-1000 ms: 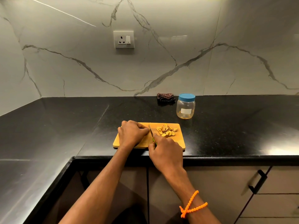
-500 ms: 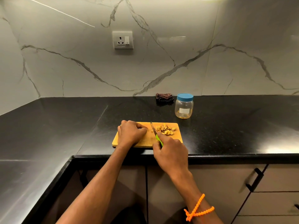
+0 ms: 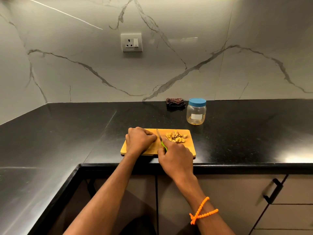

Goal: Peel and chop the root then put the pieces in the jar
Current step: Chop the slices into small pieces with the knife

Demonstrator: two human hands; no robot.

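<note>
On the black surface (image 3: 237, 141), close to its near edge, lies a wooden board (image 3: 190, 146) with both hands working over it. The left hand (image 3: 138, 141) sits on the board's left half, fingers curled down and knuckles up; it seems to be pinning the root there, but the root itself is hidden under the fingers, so what it grips cannot be told for certain. The right hand (image 3: 176, 158) is at about 4 o'clock from the left one, at the board's near edge, wrapped round the green handle of a knife (image 3: 160, 138). The blade runs away from the person toward 11 o'clock and stands just beside the left fingertips, between that hand and the cut pieces. Those pieces (image 3: 176, 137) (pale yellow slices, some with brown skin at the rim) lie in a loose heap on the board's far right part, at 3 o'clock from the blade and apart from both hands. The jar (image 3: 196, 114) stands upright on the surface beyond the board's far right corner, at about 1 o'clock from the heap, its blue lid on, a white label on its side and a little yellowish matter at its bottom. A dark folded cloth (image 3: 175, 102) lies at the jar's 10 o'clock, against the marble wall (image 3: 84, 56). An orange beaded band (image 3: 201, 212) circles the right wrist.
</note>
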